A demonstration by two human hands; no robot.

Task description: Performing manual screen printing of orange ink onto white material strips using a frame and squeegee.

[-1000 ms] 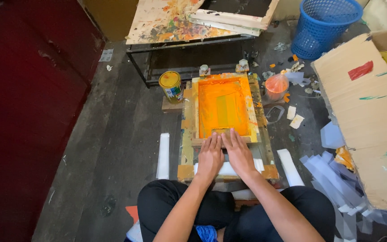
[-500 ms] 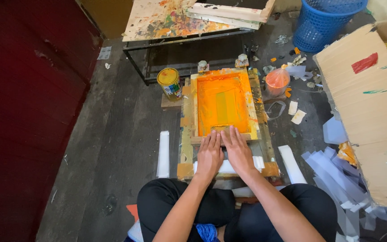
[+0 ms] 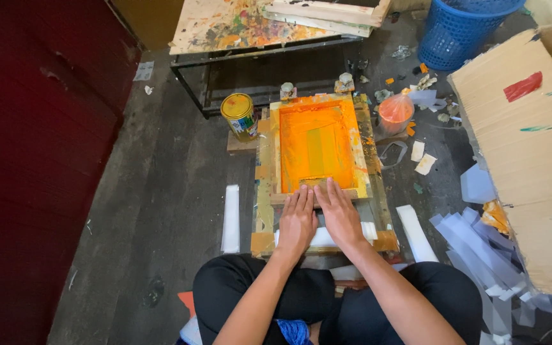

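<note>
Low in the frame, the left hand (image 3: 297,222) and right hand (image 3: 338,213) lie open, flat and side by side on the near edge of the orange-inked wooden screen-printing frame (image 3: 315,145) at centre. It looks like pressing the frame down. Beyond, a yellow paint tin (image 3: 239,115) stands upper left.

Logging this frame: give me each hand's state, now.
Left hand: open, flat on the near edge of the orange screen frame.
Right hand: open, flat beside it, holding nothing.
</note>
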